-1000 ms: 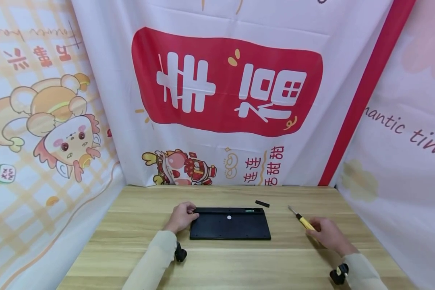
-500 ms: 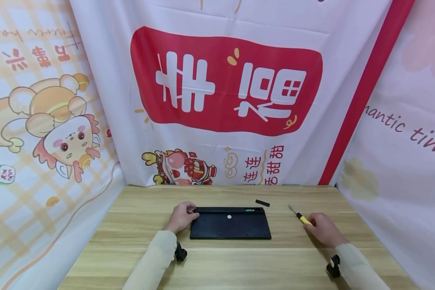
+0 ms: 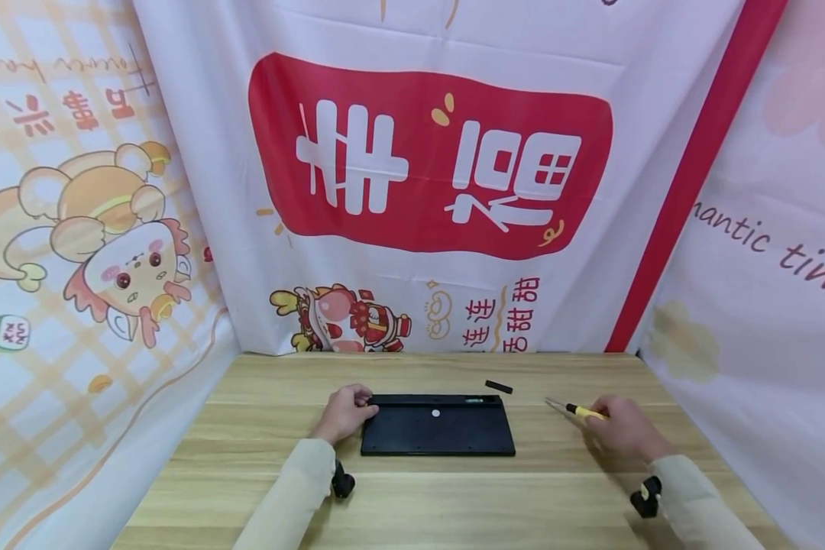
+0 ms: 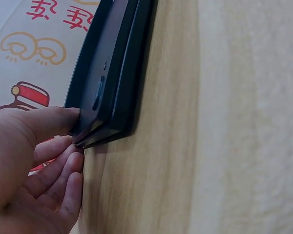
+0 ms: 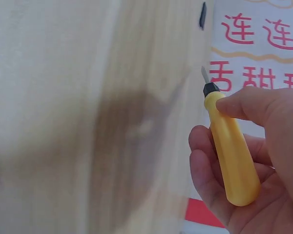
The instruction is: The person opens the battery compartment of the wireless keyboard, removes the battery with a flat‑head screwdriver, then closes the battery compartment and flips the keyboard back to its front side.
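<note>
A black keyboard (image 3: 437,431) lies underside up on the wooden table, with an uncovered battery slot (image 3: 477,399) near its far right corner. My left hand (image 3: 346,412) pinches its far left corner; in the left wrist view the thumb (image 4: 51,119) lies on the edge and the other fingers are curled below and beside it. To the right, my right hand (image 3: 624,428) grips a yellow-handled screwdriver (image 5: 232,151). Its metal tip points left, apart from the keyboard, and its shadow falls on the table.
A small black battery cover (image 3: 499,386) lies just behind the keyboard's far right corner. The wooden table (image 3: 440,508) ends at a printed cloth (image 3: 412,298) at the back, and more cloths hang on both sides.
The screwdriver has swung from a slant to nearly level in the head view, tip still leftward. My right hand shifted slightly with it. The left hand and keyboard stay in place.
</note>
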Demonstrator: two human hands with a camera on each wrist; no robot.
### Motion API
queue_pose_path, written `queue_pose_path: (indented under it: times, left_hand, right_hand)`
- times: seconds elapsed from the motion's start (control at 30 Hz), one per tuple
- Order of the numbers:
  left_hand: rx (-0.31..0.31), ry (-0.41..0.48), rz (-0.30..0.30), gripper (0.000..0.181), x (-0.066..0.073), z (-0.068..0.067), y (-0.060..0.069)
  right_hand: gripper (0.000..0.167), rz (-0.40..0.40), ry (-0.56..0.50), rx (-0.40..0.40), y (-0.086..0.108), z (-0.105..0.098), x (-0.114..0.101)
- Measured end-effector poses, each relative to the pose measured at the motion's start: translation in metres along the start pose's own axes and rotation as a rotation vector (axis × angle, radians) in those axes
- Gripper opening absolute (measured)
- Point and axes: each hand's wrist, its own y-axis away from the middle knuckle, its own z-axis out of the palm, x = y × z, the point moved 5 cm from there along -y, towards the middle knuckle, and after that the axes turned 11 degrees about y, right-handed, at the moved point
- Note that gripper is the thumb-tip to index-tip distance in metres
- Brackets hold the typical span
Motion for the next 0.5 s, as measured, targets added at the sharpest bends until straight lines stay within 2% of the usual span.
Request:
queue_pose_path:
  times: [0.17,0.3,0.5]
  left_hand:
    - [-0.004,0.002,-0.004,0.026,0.0,0.0,0.001]
    - [-0.003,0.004,-0.004,0.026,-0.001,-0.001,0.001]
    - [-0.011,-0.004,0.008,0.027,-0.001,-0.001,-0.001]
  right_hand:
    - [0.008,-0.067,0.045,0.026,-0.005,-0.014,-0.011]
    - [0.009,-0.082,0.056,0.02,-0.011,-0.022,-0.028]
    - [0.01,-0.053,0.042,-0.037,-0.026,-0.026,-0.057]
